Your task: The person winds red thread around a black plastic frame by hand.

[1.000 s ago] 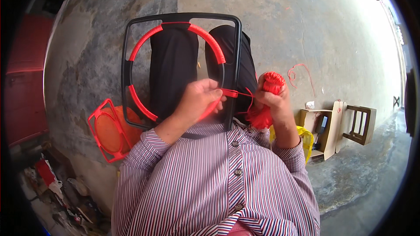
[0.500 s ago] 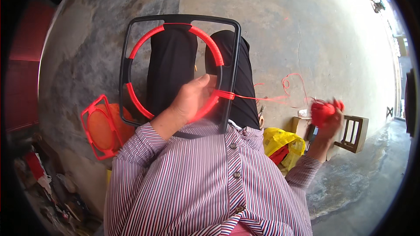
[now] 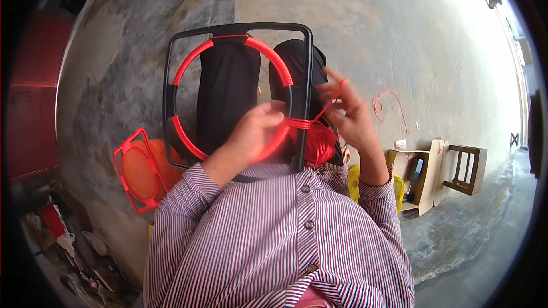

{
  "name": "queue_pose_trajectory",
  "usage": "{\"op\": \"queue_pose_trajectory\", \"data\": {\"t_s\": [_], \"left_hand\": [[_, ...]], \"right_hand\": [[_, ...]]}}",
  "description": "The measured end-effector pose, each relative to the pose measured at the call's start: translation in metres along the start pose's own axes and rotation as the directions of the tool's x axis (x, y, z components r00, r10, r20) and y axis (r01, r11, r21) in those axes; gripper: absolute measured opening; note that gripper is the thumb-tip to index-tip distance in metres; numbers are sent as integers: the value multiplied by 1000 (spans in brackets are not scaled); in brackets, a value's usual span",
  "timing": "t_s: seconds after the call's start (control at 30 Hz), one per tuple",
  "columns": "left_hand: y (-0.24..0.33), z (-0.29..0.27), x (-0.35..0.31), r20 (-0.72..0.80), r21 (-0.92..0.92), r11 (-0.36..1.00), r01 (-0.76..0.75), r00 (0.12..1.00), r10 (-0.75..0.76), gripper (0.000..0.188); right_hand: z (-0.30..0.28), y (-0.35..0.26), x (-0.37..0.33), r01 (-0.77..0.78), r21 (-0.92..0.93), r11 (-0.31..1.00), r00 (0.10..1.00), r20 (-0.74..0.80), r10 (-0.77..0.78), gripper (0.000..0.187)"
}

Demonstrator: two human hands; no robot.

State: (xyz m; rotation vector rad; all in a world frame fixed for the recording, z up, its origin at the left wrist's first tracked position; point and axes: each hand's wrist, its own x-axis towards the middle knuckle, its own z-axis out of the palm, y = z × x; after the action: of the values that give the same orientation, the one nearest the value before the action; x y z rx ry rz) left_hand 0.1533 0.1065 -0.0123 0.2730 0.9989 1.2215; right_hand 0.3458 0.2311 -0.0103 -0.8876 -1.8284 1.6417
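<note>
I have one black frame (image 3: 230, 30) over the lap, with one ring (image 3: 281, 68) inside it. My left hand (image 3: 245, 134) holds the ring at the black frame's lower right. My right hand (image 3: 354, 117), just right of the black frame, spreads its fingers, one red cord (image 3: 329, 102) running among them; whether they pinch it, I cannot tell. One red bundle (image 3: 319, 147) sits beside the black frame, one red frame (image 3: 147, 207) left of it.
</note>
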Motion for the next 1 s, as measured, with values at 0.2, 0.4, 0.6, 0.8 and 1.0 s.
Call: {"op": "queue_pose_trajectory", "data": {"t_s": [0.2, 0.4, 0.6, 0.8, 1.0], "left_hand": [[0, 6, -11, -200, -18, 909, -416, 892, 404, 34], [-4, 2, -14, 35, 248, 681, -689, 709, 705, 49], [-10, 0, -2, -62, 294, 774, -561, 797, 601, 46], [-4, -4, 2, -145, 214, 943, -255, 946, 289, 44], [4, 11, 3, -66, -27, 978, -206, 977, 203, 59]], "right_hand": [[53, -40, 11, 472, -572, 670, 863, 145, -484, 78], [56, -12, 18, 436, -417, 797, 897, 134, -421, 43], [-22, -27, 1, 272, 144, 952, 932, -288, -222, 18], [-104, 7, -47, -218, 282, 935, 972, -21, 233, 28], [-237, 112, -101, 483, 816, 318, 817, -551, 172, 38]]}}
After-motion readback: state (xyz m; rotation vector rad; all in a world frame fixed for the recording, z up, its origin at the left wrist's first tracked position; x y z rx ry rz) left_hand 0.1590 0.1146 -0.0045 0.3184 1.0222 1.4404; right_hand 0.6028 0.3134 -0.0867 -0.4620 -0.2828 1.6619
